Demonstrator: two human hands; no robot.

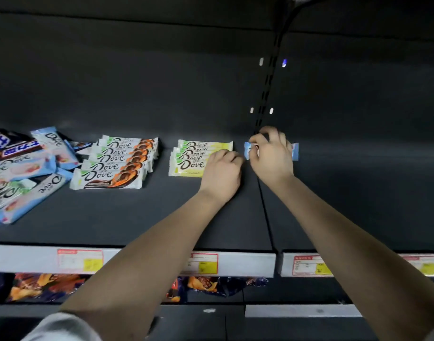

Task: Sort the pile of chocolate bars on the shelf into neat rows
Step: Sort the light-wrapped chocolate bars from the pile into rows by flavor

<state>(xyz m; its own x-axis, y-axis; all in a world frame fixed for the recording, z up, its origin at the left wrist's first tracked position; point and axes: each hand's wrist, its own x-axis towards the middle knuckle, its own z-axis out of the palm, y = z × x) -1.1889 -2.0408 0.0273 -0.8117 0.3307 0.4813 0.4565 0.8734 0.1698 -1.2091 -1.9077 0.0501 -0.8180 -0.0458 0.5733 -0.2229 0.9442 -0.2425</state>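
Chocolate bars (112,166), flat glossy rectangles

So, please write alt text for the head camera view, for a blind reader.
A person's right hand grips a light blue bar on a shelf, while the left hand rests on a yellow Dove row. An orange row and an unsorted pile lie further left.

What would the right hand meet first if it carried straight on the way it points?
The right hand, gripping a light blue bar, points towards the back. Nothing shows beyond it but the dark back panel, so likely that first, though depth is unclear.
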